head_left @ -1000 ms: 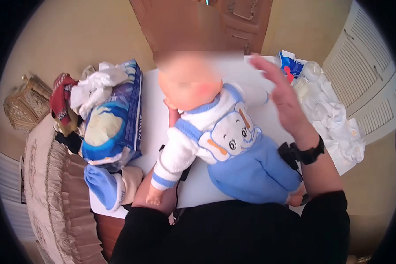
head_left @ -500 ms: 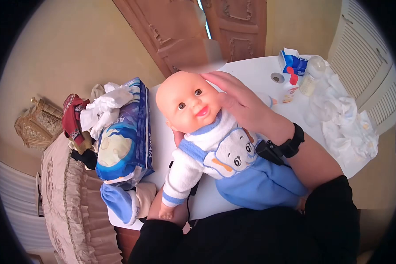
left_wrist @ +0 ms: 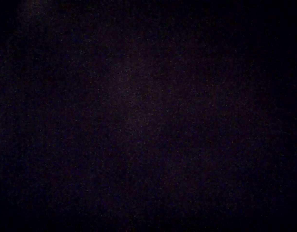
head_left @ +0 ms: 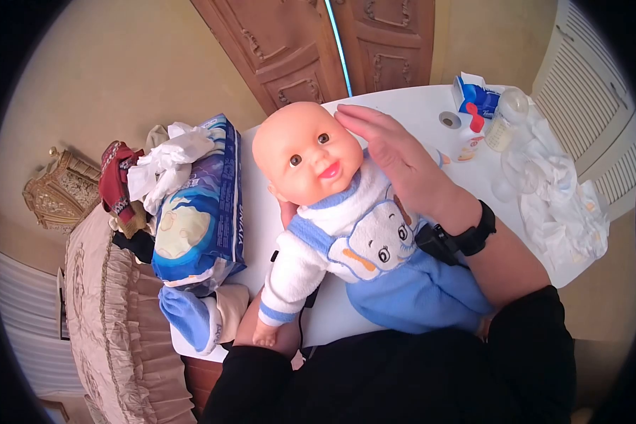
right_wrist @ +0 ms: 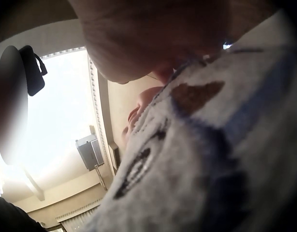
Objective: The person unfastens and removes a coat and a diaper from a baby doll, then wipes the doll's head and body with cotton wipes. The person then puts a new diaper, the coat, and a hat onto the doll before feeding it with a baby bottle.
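A baby doll (head_left: 318,166) in a white and blue outfit with an elephant patch (head_left: 381,244) lies face up on the white table, its head tilted to one side. My right hand (head_left: 403,162) rests along the side of its head and neck, fingers straight. In the right wrist view the elephant patch (right_wrist: 143,169) fills the lower right, below my right hand (right_wrist: 153,38). Only a sliver of my left hand (head_left: 287,212) shows at the doll's neck; the rest is hidden beneath the doll. The left wrist view is almost black.
Left on the table (head_left: 417,106) stands a diaper pack (head_left: 198,205) with white cloth (head_left: 169,166) on top, and a blue hat (head_left: 187,314) below it. At right are a tissue pack (head_left: 477,97), a red-capped bottle (head_left: 471,138), a baby bottle (head_left: 505,120) and crumpled white diapers (head_left: 565,205).
My right hand came down from the air at the right onto the side of the doll's head. The left arm stays under the doll. Over the last half second little has moved.
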### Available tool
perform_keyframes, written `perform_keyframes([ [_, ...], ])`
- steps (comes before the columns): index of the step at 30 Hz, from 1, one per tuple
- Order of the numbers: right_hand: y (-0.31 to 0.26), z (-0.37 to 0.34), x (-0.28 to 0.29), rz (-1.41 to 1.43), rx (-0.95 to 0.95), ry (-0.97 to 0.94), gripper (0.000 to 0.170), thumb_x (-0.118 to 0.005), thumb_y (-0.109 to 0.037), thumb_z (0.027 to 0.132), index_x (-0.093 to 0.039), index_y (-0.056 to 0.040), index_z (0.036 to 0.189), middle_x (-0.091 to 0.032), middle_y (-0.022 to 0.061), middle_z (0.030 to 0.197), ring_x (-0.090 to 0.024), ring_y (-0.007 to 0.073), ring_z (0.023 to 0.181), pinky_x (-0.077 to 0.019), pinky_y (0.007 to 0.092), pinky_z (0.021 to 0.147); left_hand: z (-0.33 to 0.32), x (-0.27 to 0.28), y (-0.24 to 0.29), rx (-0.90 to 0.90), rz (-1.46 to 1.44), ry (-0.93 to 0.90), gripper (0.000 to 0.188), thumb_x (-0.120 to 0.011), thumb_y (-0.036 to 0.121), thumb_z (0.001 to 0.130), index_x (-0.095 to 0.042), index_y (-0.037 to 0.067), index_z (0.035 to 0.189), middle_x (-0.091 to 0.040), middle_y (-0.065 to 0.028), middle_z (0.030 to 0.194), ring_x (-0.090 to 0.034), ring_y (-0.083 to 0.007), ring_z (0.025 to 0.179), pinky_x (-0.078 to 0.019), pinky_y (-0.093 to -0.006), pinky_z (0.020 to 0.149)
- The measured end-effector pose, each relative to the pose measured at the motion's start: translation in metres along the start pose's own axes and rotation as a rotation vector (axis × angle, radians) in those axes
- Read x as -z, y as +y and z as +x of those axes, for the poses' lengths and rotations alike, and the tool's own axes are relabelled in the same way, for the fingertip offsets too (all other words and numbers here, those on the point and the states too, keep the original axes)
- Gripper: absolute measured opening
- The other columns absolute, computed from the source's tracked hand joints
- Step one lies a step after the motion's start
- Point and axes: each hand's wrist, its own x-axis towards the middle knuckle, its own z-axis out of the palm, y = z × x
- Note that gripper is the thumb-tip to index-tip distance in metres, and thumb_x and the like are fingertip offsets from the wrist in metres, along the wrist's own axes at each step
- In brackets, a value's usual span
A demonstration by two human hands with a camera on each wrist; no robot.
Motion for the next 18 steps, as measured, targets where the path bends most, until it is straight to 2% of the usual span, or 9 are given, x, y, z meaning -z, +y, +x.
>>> perform_keyframes([
  [2, -0.003, -0.003, 0.006, 0.016, -0.053, -0.012, 0.047, -0.044, -0.035, 0.102, -0.052, 0.0006, 0.132, -0.047, 0.0172, 0.138, -0.045, 0.0302, 0.127, -0.0344, 0.0369, 0.107, 0.001, 0.001, 0.001, 0.027, -0.066, -0.031, 0.082, -0.042, 0.065, 0.092, -0.027, 0.007, 0.147, -0.032, -0.0201, 0.150, -0.034, -0.0363, 0.136, -0.0302, -0.0480, 0.114],
  [4, -0.008, -0.004, 0.014, -0.075, -0.145, -0.102, 0.050, -0.031, -0.034, 0.105, -0.053, 0.0031, 0.130, -0.051, 0.0150, 0.136, -0.045, 0.0251, 0.129, -0.0316, 0.0344, 0.109, 0.005, 0.005, 0.001, 0.064, -0.148, 0.008, 0.077, -0.043, 0.060, 0.093, -0.028, 0.007, 0.147, -0.031, -0.0213, 0.150, -0.034, -0.0365, 0.137, -0.0300, -0.0482, 0.114],
  [5, -0.011, -0.004, 0.017, -0.057, -0.162, -0.125, 0.050, -0.031, -0.034, 0.105, -0.053, 0.0031, 0.130, -0.051, 0.0150, 0.136, -0.045, 0.0251, 0.129, -0.0316, 0.0344, 0.109, 0.007, 0.013, -0.002, 0.020, -0.139, -0.065, 0.074, -0.042, 0.056, 0.094, -0.029, 0.006, 0.147, -0.032, -0.0217, 0.150, -0.033, -0.0371, 0.137, -0.0298, -0.0485, 0.114],
  [7, -0.014, -0.006, 0.015, 0.056, -0.281, -0.059, 0.049, -0.031, -0.032, 0.106, -0.050, 0.0030, 0.133, -0.054, 0.0127, 0.134, -0.048, 0.0213, 0.125, -0.0335, 0.0319, 0.108, 0.014, 0.031, 0.010, 0.116, 0.089, -0.136, 0.102, -0.040, 0.078, 0.083, -0.017, 0.006, 0.152, -0.020, -0.0179, 0.156, -0.023, -0.0351, 0.143, -0.0205, -0.0449, 0.118],
  [8, -0.014, -0.006, 0.013, 0.079, -0.296, -0.093, 0.049, -0.031, -0.032, 0.106, -0.050, 0.0030, 0.133, -0.054, 0.0127, 0.134, -0.048, 0.0213, 0.125, -0.0335, 0.0319, 0.108, 0.006, 0.006, -0.002, 0.017, 0.013, -0.060, 0.076, -0.037, 0.060, 0.095, -0.027, 0.007, 0.148, -0.032, -0.0205, 0.150, -0.035, -0.0363, 0.136, -0.0291, -0.0487, 0.115],
  [10, -0.011, -0.005, 0.010, 0.138, -0.292, -0.090, 0.048, -0.032, -0.031, 0.106, -0.047, 0.0029, 0.136, -0.054, 0.0115, 0.134, -0.048, 0.0193, 0.124, -0.0335, 0.0308, 0.107, 0.006, -0.001, -0.006, 0.011, -0.057, -0.183, 0.081, -0.034, 0.065, 0.094, -0.025, 0.007, 0.149, -0.030, -0.0199, 0.151, -0.035, -0.0356, 0.137, -0.0279, -0.0482, 0.115],
  [11, -0.008, -0.007, 0.005, 0.207, -0.336, -0.028, 0.046, -0.043, -0.035, 0.103, -0.056, 0.0000, 0.129, -0.061, 0.0079, 0.123, -0.055, 0.0137, 0.113, -0.0404, 0.0263, 0.099, 0.001, -0.001, -0.004, -0.010, -0.063, -0.176, 0.081, -0.034, 0.065, 0.094, -0.025, 0.007, 0.149, -0.030, -0.0199, 0.151, -0.035, -0.0356, 0.137, -0.0279, -0.0482, 0.115],
  [15, -0.015, -0.012, 0.007, 0.208, -0.353, -0.033, 0.045, -0.042, -0.034, 0.104, -0.055, 0.0005, 0.130, -0.062, 0.0076, 0.121, -0.055, 0.0145, 0.114, -0.0398, 0.0269, 0.100, -0.020, 0.001, 0.003, -0.023, -0.109, -0.198, 0.082, -0.034, 0.066, 0.093, -0.025, 0.007, 0.149, -0.030, -0.0199, 0.151, -0.035, -0.0358, 0.137, -0.0282, -0.0481, 0.115],
  [18, -0.016, -0.015, 0.018, 0.065, -0.332, -0.115, 0.045, -0.041, -0.032, 0.104, -0.054, 0.0009, 0.131, -0.061, 0.0075, 0.123, -0.054, 0.0150, 0.115, -0.0391, 0.0279, 0.101, -0.016, 0.005, 0.005, -0.010, -0.142, -0.222, 0.083, -0.034, 0.067, 0.093, -0.025, 0.007, 0.149, -0.030, -0.0198, 0.151, -0.034, -0.0360, 0.137, -0.0284, -0.0480, 0.115],
])
